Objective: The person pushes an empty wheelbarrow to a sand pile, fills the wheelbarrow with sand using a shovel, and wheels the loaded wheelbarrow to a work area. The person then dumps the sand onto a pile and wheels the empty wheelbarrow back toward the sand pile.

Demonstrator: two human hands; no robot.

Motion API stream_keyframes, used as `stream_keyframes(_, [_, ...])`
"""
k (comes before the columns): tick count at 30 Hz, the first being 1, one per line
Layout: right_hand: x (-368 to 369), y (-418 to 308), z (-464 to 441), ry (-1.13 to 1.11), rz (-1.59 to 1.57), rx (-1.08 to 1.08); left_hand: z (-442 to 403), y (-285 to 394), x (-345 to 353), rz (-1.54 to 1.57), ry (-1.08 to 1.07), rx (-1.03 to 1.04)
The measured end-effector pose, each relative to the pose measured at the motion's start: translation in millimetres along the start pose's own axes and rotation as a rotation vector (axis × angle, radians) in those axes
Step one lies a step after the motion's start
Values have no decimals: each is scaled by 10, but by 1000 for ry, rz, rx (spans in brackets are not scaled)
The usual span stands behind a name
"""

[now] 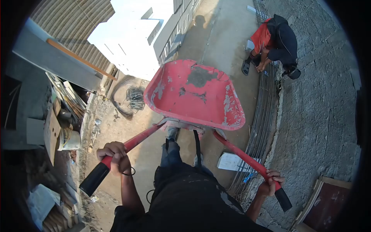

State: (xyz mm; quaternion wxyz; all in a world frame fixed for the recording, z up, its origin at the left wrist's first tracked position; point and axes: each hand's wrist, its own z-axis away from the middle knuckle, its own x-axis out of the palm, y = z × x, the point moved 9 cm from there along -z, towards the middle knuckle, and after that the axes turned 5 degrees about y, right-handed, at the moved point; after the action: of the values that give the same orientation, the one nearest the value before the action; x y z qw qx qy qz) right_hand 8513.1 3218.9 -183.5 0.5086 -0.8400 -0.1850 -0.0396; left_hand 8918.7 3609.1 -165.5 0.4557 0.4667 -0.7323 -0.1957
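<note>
A red wheelbarrow point(174, 102) stands in front of me, its tray stained with grey cement and holding no load. My left hand point(115, 156) is wrapped around its left handle, just ahead of the black grip. On the other side my right hand point(270, 183) closes around the right handle, also beside its black end. Both handles run back from the tray toward my body. The wheel is hidden beneath the tray. My legs and one shoe show below it, between the handles.
At the upper right a person point(284, 42) bends over long steel bars point(264, 104) along a rough concrete wall point(313, 116). A white block point(236, 162) lies near the right handle. Wire coils and a bundle of metal pieces point(135, 97) sit left; a white bucket point(69, 140) stands by scrap wood.
</note>
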Motion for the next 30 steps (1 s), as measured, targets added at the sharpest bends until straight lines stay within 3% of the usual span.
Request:
stream_keyframes(2, [44,-38,-41,-65,72,8,106,53,-138,-43,132,-14])
stream_keyframes(5, [-264,29,108,-72,96,24,572,143,-369,-27,158,10])
stream_keyframes(9, [-946,230,460,95,151,214,940,223,-57,-79,54,24])
stream_keyframes(15, [-1439,495,853,201,29,220,856,97,230,-21,0,48])
stream_keyframes(24, [-1119,855,853,-81,-20,180,737,-220,-247,28,83,-25])
stream_keyframes(28, [-808,914,651,10,-29,153,613,-596,-151,46,84,-20])
stream_keyframes(30, [-716,1017,549,117,-11,296,575,-761,-22,58,80,1])
